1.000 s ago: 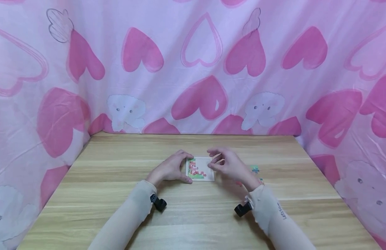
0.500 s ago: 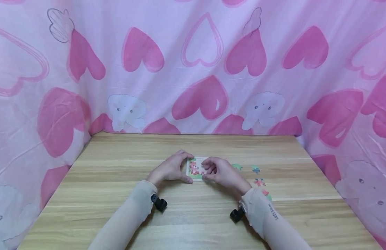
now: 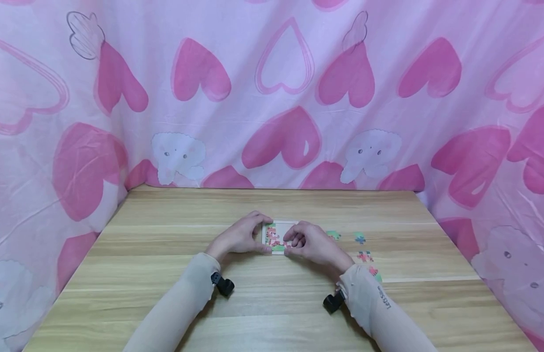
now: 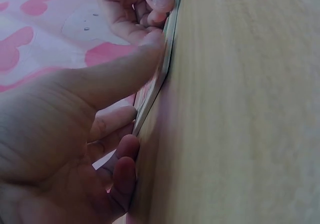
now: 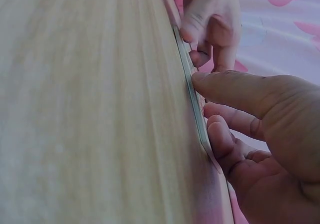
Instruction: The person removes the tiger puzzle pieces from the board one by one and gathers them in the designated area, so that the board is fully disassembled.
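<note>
Lying flat near the middle of the tabletop [image 3: 166, 293], the small jigsaw puzzle board [image 3: 276, 238] looks thin, light and stiff, likely to slide on the smooth wood, so its edges are the sensible place to hold it. The left hand [image 3: 238, 238] grasps its left edge with thumb and fingers curled round it, and the right hand [image 3: 313, 243] pinches its right side. Loose puzzle pieces [image 3: 361, 238] lie just right of the hands.

Wooden table [image 3: 166, 303]; pink heart-print fabric [image 3: 281, 98] behind, probably draped sheet.
</note>
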The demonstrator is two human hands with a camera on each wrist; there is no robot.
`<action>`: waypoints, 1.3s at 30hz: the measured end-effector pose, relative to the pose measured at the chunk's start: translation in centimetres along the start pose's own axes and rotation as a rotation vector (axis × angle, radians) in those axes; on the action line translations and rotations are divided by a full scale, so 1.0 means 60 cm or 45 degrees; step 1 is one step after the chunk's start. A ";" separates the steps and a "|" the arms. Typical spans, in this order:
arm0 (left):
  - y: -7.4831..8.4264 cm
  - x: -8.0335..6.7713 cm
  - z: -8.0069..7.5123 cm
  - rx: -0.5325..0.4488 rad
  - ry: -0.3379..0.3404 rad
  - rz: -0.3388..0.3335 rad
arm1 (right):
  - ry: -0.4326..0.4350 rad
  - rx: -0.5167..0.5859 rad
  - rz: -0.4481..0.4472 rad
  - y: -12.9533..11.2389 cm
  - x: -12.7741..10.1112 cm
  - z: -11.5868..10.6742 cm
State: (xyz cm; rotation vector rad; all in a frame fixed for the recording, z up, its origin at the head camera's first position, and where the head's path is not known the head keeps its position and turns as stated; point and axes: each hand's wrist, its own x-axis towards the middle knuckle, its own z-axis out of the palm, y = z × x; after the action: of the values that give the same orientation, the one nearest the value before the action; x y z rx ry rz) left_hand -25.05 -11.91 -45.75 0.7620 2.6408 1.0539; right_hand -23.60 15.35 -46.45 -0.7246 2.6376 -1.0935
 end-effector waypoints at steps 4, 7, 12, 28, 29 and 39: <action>-0.002 -0.001 0.000 0.011 0.004 -0.015 | -0.002 -0.013 0.006 -0.004 -0.001 0.002; -0.001 0.000 0.000 0.017 0.005 -0.029 | -0.004 -0.026 0.026 -0.008 -0.001 0.002; 0.002 0.001 0.002 0.009 0.011 -0.057 | -0.022 -0.027 0.010 -0.011 0.000 0.001; 0.005 0.002 0.001 -0.009 0.034 -0.055 | -0.014 -0.037 0.027 -0.013 0.000 0.003; 0.006 0.001 0.001 -0.008 0.034 -0.054 | -0.012 -0.036 0.025 -0.012 0.000 0.003; -0.003 0.000 -0.001 0.022 -0.006 0.006 | -0.001 -0.026 0.008 -0.006 0.002 0.005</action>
State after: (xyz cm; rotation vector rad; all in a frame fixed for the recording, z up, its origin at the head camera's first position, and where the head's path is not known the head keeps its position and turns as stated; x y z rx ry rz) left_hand -25.15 -12.03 -45.83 0.7734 2.6494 1.0303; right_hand -23.48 14.91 -46.42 -0.7199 2.6523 -1.0658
